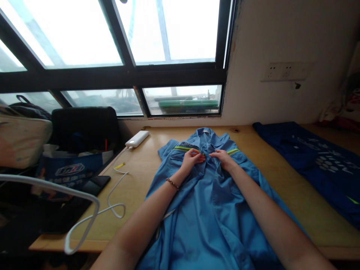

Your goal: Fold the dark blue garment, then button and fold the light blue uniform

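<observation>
Head view of your two hands at work on a blue shirt (194,225), which lies on the wooden bench (146,168) directly before you. Its collar (205,132) points toward the far edge beneath the window (180,30), and its lower part spreads toward you past the bottom of the view. Your left hand (194,158), a beaded bracelet (172,183) at its wrist, grasps the front of the shirt below the collar; your right hand (223,156) pinches the cloth just beside it, thumb against fingers. The fingertips of the two are close together, and the fine detail between them is too small to tell. A yellow-green stripe (183,148) crosses the chest near each hand. To the left of the shirt, well apart from it, note a white power bank (137,139), from whose near end a white cable (116,210) winds over the bench; a yellow tag (119,165) sits along it. To the right lies a dark blue garment (317,157) with pale lettering, below a socket panel (287,71) on the wall. Beyond the bench's left edge stands a blue printed bag (70,170).
</observation>
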Available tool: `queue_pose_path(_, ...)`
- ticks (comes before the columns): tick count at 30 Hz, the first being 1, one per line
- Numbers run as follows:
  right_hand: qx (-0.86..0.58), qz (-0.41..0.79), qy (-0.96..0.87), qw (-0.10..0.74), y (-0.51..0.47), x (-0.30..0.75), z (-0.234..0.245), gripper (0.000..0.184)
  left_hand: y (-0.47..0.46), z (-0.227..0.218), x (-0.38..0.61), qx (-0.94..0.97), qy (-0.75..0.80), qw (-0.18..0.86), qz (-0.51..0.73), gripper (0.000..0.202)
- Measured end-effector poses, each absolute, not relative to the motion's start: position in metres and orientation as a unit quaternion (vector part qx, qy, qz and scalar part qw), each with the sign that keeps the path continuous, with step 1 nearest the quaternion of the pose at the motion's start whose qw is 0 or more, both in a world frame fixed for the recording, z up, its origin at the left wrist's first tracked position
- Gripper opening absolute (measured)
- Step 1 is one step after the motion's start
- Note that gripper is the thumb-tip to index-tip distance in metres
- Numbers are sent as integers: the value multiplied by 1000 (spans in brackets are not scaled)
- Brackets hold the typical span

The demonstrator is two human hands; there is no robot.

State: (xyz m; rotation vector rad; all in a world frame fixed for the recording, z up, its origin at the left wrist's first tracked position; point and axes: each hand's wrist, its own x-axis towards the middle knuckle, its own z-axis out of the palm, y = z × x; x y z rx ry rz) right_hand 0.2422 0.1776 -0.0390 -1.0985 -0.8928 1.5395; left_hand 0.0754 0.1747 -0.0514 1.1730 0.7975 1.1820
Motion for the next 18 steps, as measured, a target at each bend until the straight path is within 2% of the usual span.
queue_pose_path(6, -404, 661, -394, 495, 175, 244, -33, 24, 173, -50, 75, 499, 339, 612, 512, 29)
queue_pose_path(13, -454, 586, -437, 510, 176, 239, -38, 22, 173, -51, 75, 487, 341, 611, 523, 28)
queue_pose_path(18, -432, 584, -459, 510, 174, 239, -36, 15, 173, -50, 75, 493, 332, 608, 526, 27)
